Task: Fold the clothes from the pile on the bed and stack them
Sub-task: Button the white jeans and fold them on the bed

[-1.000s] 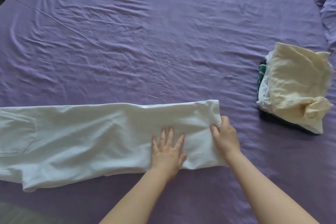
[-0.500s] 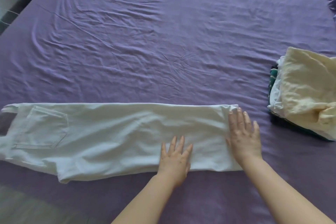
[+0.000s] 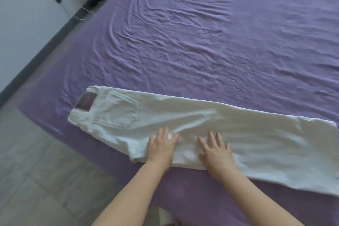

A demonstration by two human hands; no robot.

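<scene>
The trousers (image 3: 229,134) lie lengthwise on the bed (image 3: 201,42). Both hands rest flat on them, left hand (image 3: 161,147) just beside right hand (image 3: 216,154). The waistband lies left of the left hand; the hem lies well right of the right hand.

Matt white denim trousers (image 3: 201,126) with leather-look waistband patch (image 3: 85,103), wrinkled matt purple cotton-like bedsheet (image 3: 201,42)

Two bare forearms, sleeveless, no jewellery visible.

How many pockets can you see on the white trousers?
1. The back pocket sits near the waistband end of the white trousers, beside the dark label. The trousers lie folded lengthwise, so other pockets may be hidden underneath.
</scene>
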